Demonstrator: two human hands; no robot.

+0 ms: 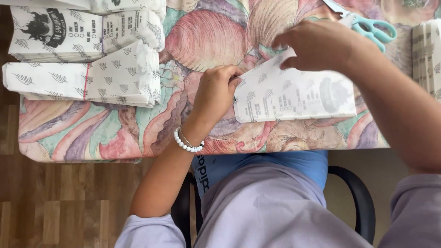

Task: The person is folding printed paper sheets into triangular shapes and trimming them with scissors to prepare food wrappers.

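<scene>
A paper bag [294, 96] is held flat on the table [115, 133]. Its left edge is pinched by the left hand [216, 94]; its top corner is gripped by the right hand [317, 46].

The right hand [317, 46] hides the paper bag's [294, 96] top corner and the scissors' [367, 23] blades; the right-edge bag stack [427, 50] is cut off.

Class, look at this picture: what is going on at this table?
A seated person works a printed white paper bag lying flat on a table with a floral cloth. The left hand pinches the bag's left edge; the right hand folds its upper corner. Bundled bags lie to the left, and teal-handled scissors lie by the right hand.
</scene>
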